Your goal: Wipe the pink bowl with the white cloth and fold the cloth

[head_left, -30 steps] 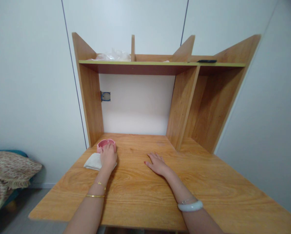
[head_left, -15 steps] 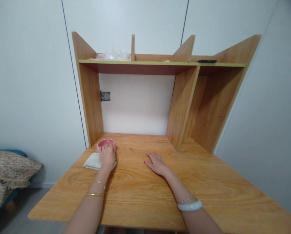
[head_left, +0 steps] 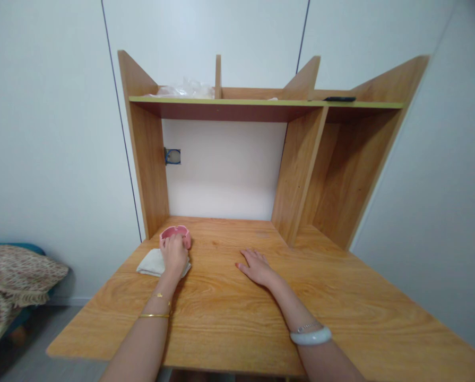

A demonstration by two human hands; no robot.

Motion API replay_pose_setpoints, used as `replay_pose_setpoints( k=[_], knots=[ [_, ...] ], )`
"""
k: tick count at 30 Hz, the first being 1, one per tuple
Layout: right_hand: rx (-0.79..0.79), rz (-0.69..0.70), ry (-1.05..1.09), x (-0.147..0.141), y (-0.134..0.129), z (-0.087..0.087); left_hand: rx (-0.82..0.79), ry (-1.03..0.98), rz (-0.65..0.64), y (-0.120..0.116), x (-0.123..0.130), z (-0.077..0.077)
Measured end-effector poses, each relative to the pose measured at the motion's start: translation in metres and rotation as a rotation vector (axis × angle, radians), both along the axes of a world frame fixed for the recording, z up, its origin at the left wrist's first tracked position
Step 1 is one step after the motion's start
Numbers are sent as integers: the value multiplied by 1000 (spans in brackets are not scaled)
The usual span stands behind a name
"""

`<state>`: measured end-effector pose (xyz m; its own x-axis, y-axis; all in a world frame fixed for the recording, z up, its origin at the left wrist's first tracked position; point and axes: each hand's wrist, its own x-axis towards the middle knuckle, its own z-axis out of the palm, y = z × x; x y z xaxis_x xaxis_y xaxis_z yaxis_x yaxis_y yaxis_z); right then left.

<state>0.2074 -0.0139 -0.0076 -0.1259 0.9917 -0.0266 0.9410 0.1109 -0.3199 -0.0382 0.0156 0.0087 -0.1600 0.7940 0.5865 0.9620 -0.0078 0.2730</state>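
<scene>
At the back left of the desk is a round pink ashtray (head_left: 187, 240) with notches in its rim. My left hand (head_left: 174, 254) grips its near rim, fingers bent over the edge; the fingertips are partly hidden. Under and beside that hand lies a folded whitish cloth (head_left: 152, 262), partly covered by the hand and wrist. My right hand (head_left: 257, 267) rests palm down on the bare wood near the middle, its fingers spread and holding nothing.
The wooden desk (head_left: 221, 318) carries a hutch with upright dividers. On its upper shelf (head_left: 241, 102) lie a crumpled clear plastic bag (head_left: 185, 89) and a dark flat object (head_left: 339, 99). A wall socket box (head_left: 173, 156) shows behind. A patterned blanket (head_left: 18, 273) is at far left.
The ashtray has shifted very slightly to the right with my left hand on it. My right hand and the cloth stay where they were.
</scene>
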Motion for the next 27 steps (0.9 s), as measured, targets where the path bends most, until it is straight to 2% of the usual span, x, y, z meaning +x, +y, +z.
replay_pose_setpoints(
  k=[6, 13, 20, 24, 27],
  knots=[
    [-5, -4, 3, 0, -1, 1, 62, -71, -136, -3, 11, 4],
    [-9, 0, 6, 0, -1, 2, 80, 103, -359, -17, 37, 7],
    [-6, -10, 5, 0, 1, -1, 24, 175, -556, -23, 60, -2],
    [-1, -4, 9, -1, 1, 0, 3, 197, -607, -24, 65, -6],
    [7, 1, 9, -1, 1, 0, -8, 211, -594, -25, 64, -7]
  ],
)
